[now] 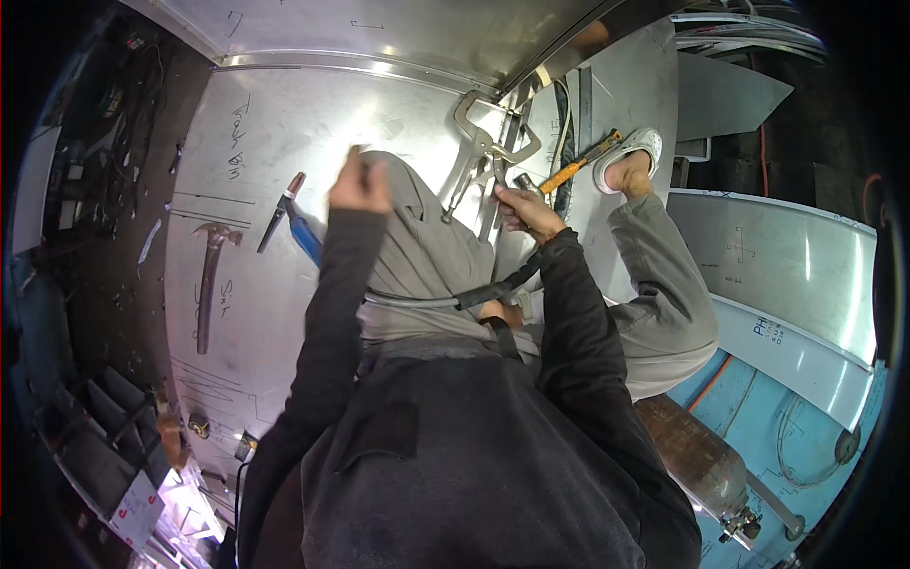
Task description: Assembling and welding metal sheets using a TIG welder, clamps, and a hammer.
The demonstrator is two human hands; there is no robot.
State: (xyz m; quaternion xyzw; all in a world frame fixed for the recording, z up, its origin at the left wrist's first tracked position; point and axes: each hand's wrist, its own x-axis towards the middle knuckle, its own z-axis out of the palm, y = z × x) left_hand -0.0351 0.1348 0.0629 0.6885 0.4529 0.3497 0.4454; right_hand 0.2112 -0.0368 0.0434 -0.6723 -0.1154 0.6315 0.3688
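Note:
A locking C-clamp (482,147) with wide curved jaws sits at the far edge of the metal sheet, by the corner of the upright panel. My right hand (531,211) is closed, thumb and fingers pinched on the end of one clamp handle. Just beyond that hand lies a hammer with an orange handle (573,173), its head close to my knuckles. My left hand (360,182) is raised over my knee, smeared by motion, so its fingers cannot be read. Left of it, a welding torch (301,232) with a blue handle and a copper-coloured tip rests on the sheet.
A claw hammer (207,289) lies on the marked metal sheet (284,104) at the left. A black cable (483,296) crosses my lap. A shiny upright panel (398,38) stands at the far side. To the right are a rusty gas cylinder (697,455) and a bent sheet (782,256).

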